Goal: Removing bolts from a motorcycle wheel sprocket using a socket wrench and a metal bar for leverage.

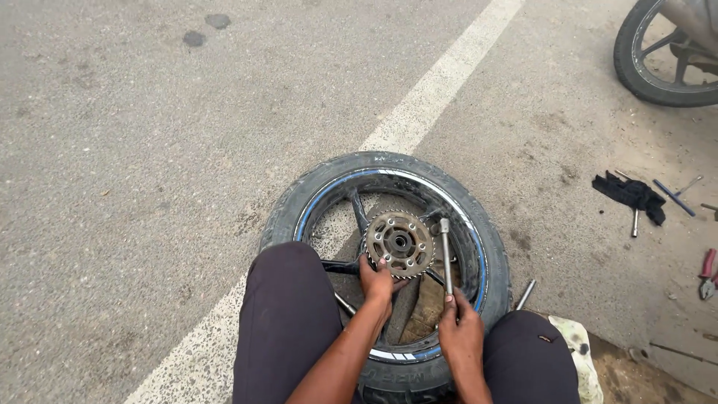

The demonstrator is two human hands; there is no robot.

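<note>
A motorcycle wheel (314,196) with a black tyre and a blue-striped black rim lies flat on the road between my knees. A rusty toothed sprocket (399,242) sits on its hub. My left hand (376,282) rests at the sprocket's near edge, fingers touching it. A long metal socket wrench (446,251) stands slanted over the rim, and my right hand (458,329) is closed around its lower end. Its upper end points away from me, to the right of the sprocket.
A white painted line (441,82) crosses the asphalt under the wheel. At the right lie a black rag (632,194), metal rods, a blue-handled tool (673,197) and red-handled pliers (707,271). Another motorcycle wheel (662,52) stands top right. A short rod (525,295) lies beside the tyre.
</note>
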